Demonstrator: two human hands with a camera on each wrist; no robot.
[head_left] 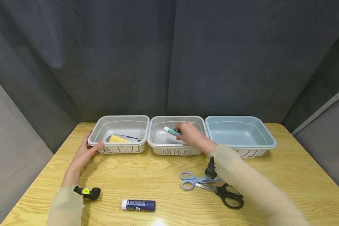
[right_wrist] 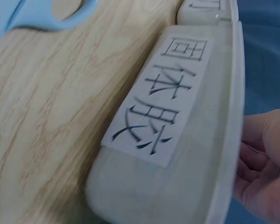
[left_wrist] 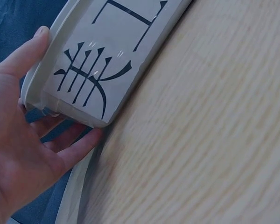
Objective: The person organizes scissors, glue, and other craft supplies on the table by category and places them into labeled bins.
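My right hand (head_left: 191, 133) pinches a small green glue stick with a white cap (head_left: 171, 130), tilted over the inside of the middle grey bin (head_left: 176, 146). In the right wrist view that bin's wall hides the glue stick and part of the hand (right_wrist: 266, 163). My left hand (head_left: 84, 151) grips the near left corner of the left grey bin (head_left: 121, 144). Its thumb lies on the rim and its other fingers are at the side, as the left wrist view shows. Inside the left bin lie a yellow utility knife (head_left: 119, 139) and a grey one (head_left: 131, 138).
A light blue bin (head_left: 243, 146) stands at the right of the row. On the wooden table (head_left: 113, 175) lie a dark blue glue stick (head_left: 139, 205), blue scissors (head_left: 190, 181) and black-handled scissors (head_left: 228, 196), the two scissors touching or overlapping. A dark curtain (head_left: 169, 62) hangs behind.
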